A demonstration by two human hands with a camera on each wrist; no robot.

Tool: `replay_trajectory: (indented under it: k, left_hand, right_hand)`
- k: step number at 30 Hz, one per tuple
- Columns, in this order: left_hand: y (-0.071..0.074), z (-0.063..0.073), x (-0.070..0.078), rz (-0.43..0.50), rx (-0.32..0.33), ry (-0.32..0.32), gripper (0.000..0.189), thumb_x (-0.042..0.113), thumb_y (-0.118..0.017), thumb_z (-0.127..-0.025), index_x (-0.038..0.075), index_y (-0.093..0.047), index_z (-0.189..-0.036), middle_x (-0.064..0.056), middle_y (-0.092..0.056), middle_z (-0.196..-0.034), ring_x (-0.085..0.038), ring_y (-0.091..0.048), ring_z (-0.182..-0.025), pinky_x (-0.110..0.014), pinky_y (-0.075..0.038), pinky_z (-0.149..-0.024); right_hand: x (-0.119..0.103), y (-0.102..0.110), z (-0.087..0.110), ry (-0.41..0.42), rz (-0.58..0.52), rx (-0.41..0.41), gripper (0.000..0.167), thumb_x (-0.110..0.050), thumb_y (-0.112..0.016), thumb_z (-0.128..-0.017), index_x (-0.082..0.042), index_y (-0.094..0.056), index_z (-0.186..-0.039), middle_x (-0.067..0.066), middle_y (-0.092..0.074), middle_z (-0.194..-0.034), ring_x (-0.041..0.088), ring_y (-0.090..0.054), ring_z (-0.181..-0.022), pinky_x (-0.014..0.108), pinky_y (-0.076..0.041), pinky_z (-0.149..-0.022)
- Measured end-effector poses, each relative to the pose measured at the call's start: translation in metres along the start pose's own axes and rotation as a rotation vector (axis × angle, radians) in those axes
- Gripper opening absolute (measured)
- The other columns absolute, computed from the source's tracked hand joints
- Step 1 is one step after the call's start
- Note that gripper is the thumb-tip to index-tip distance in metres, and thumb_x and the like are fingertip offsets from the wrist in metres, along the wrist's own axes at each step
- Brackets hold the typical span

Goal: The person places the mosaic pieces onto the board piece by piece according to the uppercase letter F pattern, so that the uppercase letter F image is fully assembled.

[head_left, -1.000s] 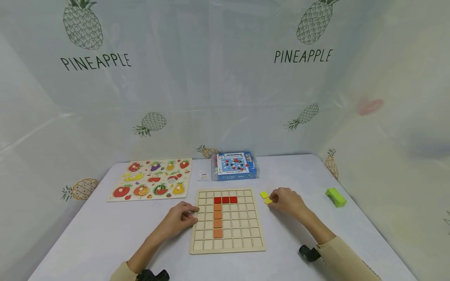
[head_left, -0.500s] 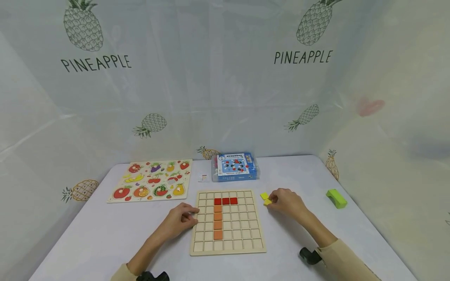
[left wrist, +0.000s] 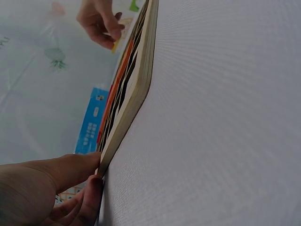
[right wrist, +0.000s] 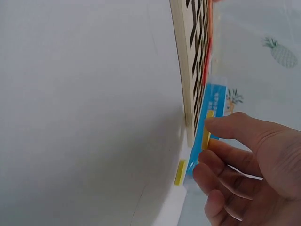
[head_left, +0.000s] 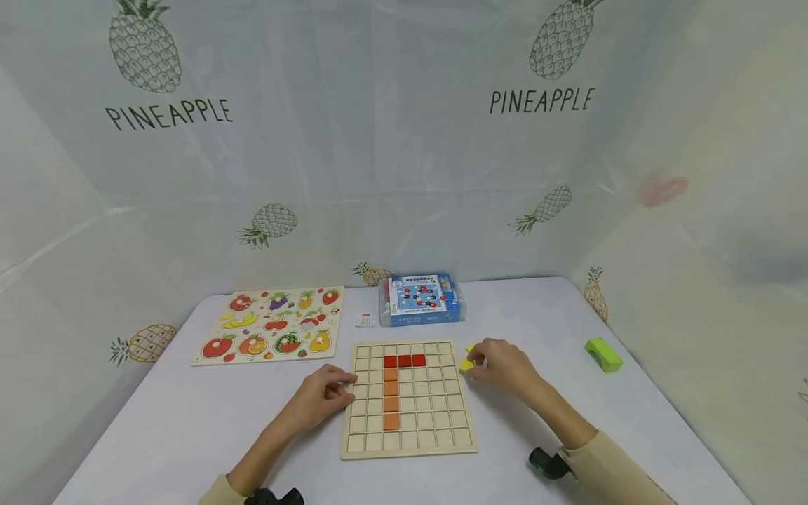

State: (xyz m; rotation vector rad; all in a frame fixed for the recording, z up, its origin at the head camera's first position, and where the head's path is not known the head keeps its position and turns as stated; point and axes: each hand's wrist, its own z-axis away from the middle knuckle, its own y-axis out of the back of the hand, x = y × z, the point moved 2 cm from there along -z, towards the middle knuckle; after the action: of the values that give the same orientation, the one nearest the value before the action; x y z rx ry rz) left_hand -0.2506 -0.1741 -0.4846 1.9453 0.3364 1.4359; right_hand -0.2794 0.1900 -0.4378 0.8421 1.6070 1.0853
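My right hand point(head_left: 505, 363) pinches a thin yellow square tile point(right wrist: 207, 134) between thumb and finger, just off the right edge of a wooden grid board point(head_left: 435, 440). A second yellow tile point(right wrist: 180, 172) lies on the table close by, mostly covered by the hand in the head view. On the board, red tiles point(head_left: 405, 360) form a short row near the top. Below its left end, several orange tiles point(head_left: 391, 404) run down in a column. My left hand point(head_left: 318, 398) rests at the board's left side, thumb and fingertips apart and touching its edge.
A fruit picture board point(head_left: 265, 344) lies at the back left of the white table point(head_left: 536, 449). Behind the grid stand a blue boxed set point(head_left: 421, 300) and a small printed card point(head_left: 365, 320). A green arched block point(head_left: 604, 355) sits at the right.
My right hand has moved left towards the grid board, carrying one yellow tile away from the place where two lay together. The left hand stays at the board's edge.
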Motion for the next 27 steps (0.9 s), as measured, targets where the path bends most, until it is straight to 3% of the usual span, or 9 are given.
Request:
replay_trajectory:
  k: [14,20,27]
  left_hand:
    - [0.001,0.0,0.002,0.002,-0.004,0.0,0.03,0.013,-0.073,-0.087,0.006,-0.07,-0.116,-0.009,-0.061,-0.111,-0.002,-0.06,-0.08,-0.017,-0.053,-0.072]
    - [0.001,-0.001,0.001,-0.004,-0.002,-0.002,0.03,0.013,-0.074,-0.087,0.006,-0.07,-0.116,-0.008,-0.061,-0.11,-0.002,-0.06,-0.08,-0.017,-0.053,-0.072]
    - [0.0,0.0,0.001,0.002,0.001,0.006,0.03,0.015,-0.074,-0.087,0.007,-0.07,-0.116,-0.008,-0.061,-0.11,-0.002,-0.06,-0.08,-0.018,-0.053,-0.072]
  right_hand:
    - [-0.031,-0.013,-0.003,0.047,-0.051,-0.047,0.021,-0.021,-0.084,-0.075,-0.011,-0.075,-0.091,-0.005,-0.065,-0.08,0.008,-0.053,-0.072,0.027,-0.047,-0.065]
    - [-0.046,-0.019,-0.005,0.127,-0.039,-0.067,0.022,-0.024,-0.083,-0.076,-0.011,-0.075,-0.092,-0.004,-0.067,-0.083,0.008,-0.055,-0.074,0.024,-0.047,-0.062]
    - [-0.064,-0.027,-0.008,0.23,-0.042,-0.077,0.023,-0.025,-0.082,-0.078,-0.01,-0.076,-0.095,-0.003,-0.07,-0.084,0.008,-0.058,-0.077,0.024,-0.052,-0.071]
